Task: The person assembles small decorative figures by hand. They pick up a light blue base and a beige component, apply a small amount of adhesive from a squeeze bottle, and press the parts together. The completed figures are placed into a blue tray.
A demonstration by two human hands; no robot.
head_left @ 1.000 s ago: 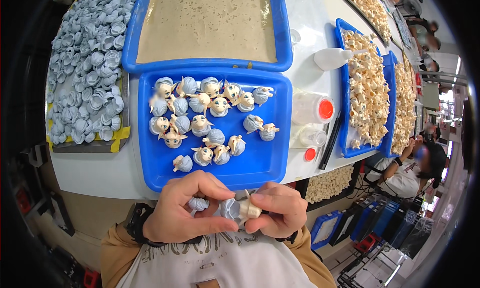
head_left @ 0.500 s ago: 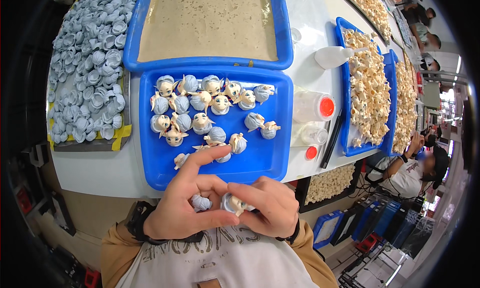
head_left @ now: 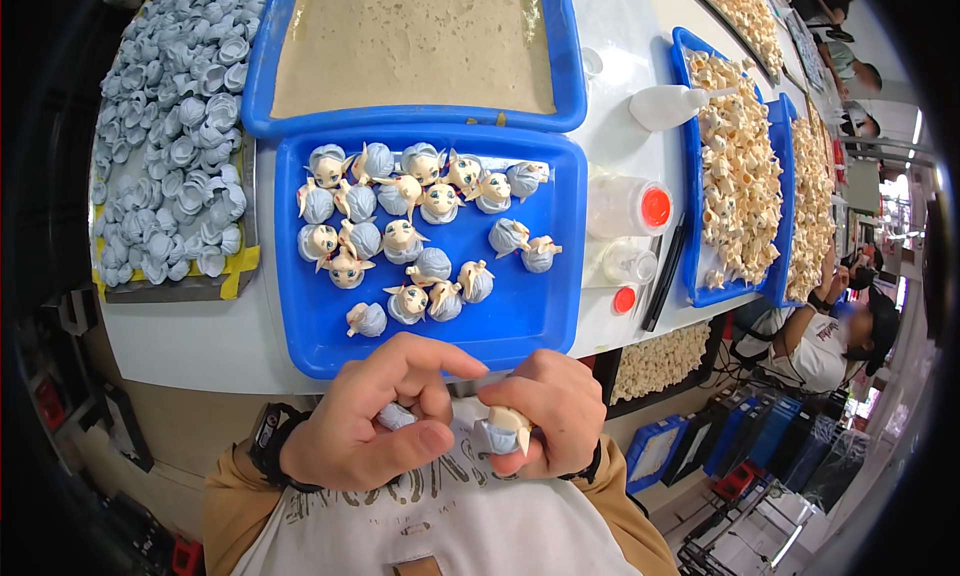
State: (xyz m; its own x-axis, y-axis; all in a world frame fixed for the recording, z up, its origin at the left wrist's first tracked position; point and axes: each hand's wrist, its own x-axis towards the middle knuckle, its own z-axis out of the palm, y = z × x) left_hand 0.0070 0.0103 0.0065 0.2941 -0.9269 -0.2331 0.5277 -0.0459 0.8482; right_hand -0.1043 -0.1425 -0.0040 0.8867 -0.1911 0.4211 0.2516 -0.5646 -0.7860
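My right hand (head_left: 553,408) pinches a small doll head (head_left: 507,428), cream-coloured with a pointed ear and a blue-grey part. In my left hand (head_left: 358,428), the curled fingers hold a blue-grey hair piece (head_left: 396,416), partly hidden by the palm and fingers. The left index finger and thumb are apart, close to the doll head. Both hands are in front of my apron, just below the near edge of a blue tray (head_left: 520,326). Several doll heads with blue-grey hair (head_left: 403,242) lie in that tray, some face up, others turned over.
Left of the tray, many loose blue-grey hair pieces (head_left: 170,126) cover a board. A second blue tray (head_left: 415,129) with a beige sheet adjoins behind. At right are a white squeeze bottle (head_left: 668,107), red-capped jars (head_left: 625,208), a black pen (head_left: 668,276) and blue trays of cream parts (head_left: 740,176).
My right hand has moved slightly right with the doll head, away from my left hand, and the head has turned. My left hand's index finger has dropped and swung right.
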